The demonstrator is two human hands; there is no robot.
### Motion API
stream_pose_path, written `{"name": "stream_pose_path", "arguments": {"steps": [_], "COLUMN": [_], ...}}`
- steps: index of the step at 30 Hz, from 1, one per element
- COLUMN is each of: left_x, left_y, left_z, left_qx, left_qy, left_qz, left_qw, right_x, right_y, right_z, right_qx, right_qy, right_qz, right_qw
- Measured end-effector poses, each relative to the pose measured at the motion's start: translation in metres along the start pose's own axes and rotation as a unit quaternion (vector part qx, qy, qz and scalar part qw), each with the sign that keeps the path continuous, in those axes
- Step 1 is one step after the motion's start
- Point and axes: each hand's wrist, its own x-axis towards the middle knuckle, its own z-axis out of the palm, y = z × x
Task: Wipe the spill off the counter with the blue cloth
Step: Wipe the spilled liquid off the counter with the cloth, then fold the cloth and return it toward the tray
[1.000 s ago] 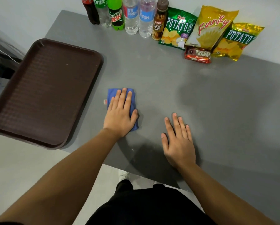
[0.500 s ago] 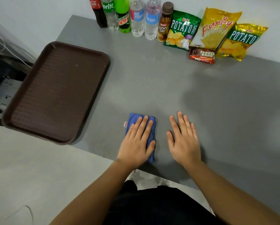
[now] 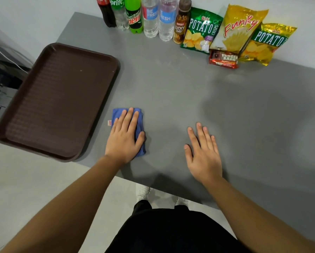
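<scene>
A folded blue cloth (image 3: 118, 113) lies flat on the grey counter (image 3: 171, 92), just right of the tray. My left hand (image 3: 124, 137) presses down on the cloth with the palm, fingers stretched along it and thumb at its right edge. My right hand (image 3: 203, 152) rests flat on the bare counter to the right, fingers spread, holding nothing. I make out no clear spill on the counter surface.
A dark brown tray (image 3: 58, 99) overhangs the counter's left edge. Along the back wall stand several drink bottles (image 3: 149, 17), three chip bags (image 3: 237, 28) and a red snack bar (image 3: 224, 59). The counter's near edge runs just below my wrists.
My left hand slid the cloth from beside the tray toward the right hand near the front edge, then back out to the left and away. The right hand stayed flat.
</scene>
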Motion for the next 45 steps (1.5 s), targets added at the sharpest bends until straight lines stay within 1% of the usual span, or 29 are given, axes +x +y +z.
{"name": "stream_pose_path", "arguments": {"steps": [3,6,11,15,18,21,23,26,27,29,33,36,39,45], "left_x": [0.029,0.038,0.021,-0.005,-0.012,-0.012,-0.014,-0.023,-0.027,-0.036,-0.053,-0.065,-0.074,-0.082], "left_y": [0.024,0.048,0.066,0.064,0.062,0.063,0.06,0.045,0.038,0.024,-0.001,-0.018,-0.033,-0.053], "left_z": [0.002,0.005,0.006,0.006,0.001,-0.01,-0.019,-0.03,-0.034,-0.043,-0.057,-0.063,-0.068,-0.071], "left_qx": [0.002,0.002,-0.007,-0.005,-0.019,-0.056,-0.082,-0.102,-0.107,-0.126,-0.148,-0.158,-0.161,-0.183], "left_qy": [-0.005,-0.008,-0.033,-0.059,-0.068,-0.056,-0.024,0.035,0.044,0.056,0.084,0.086,0.083,0.064], "left_qz": [-0.006,0.019,0.084,0.143,0.155,0.156,0.157,0.122,0.105,0.061,-0.03,-0.064,-0.081,-0.081], "left_qw": [1.0,1.0,0.996,0.988,0.985,0.985,0.984,0.987,0.988,0.989,0.985,0.982,0.98,0.978], "right_x": [0.0,0.001,0.002,0.003,0.005,0.006,0.011,0.025,0.033,0.049,0.083,0.101,0.115,0.131], "right_y": [0.0,0.0,-0.001,-0.002,-0.005,-0.008,-0.012,-0.028,-0.035,-0.053,-0.093,-0.116,-0.127,-0.133], "right_z": [-0.001,-0.002,-0.004,-0.006,-0.01,-0.017,-0.023,-0.032,-0.036,-0.043,-0.051,-0.05,-0.048,-0.047], "right_qx": [-0.003,-0.007,-0.01,-0.009,0.001,0.011,0.017,0.052,0.062,0.071,0.069,0.008,0.0,0.098], "right_qy": [-0.002,-0.007,-0.019,-0.027,-0.036,-0.044,-0.049,-0.018,-0.014,-0.03,-0.098,-0.181,-0.234,-0.316], "right_qz": [-0.004,-0.01,-0.006,-0.004,0.0,0.004,0.018,0.05,0.051,0.028,-0.05,-0.09,-0.082,-0.017], "right_qw": [1.0,1.0,1.0,1.0,0.999,0.999,0.998,0.997,0.997,0.997,0.991,0.979,0.969,0.944]}}
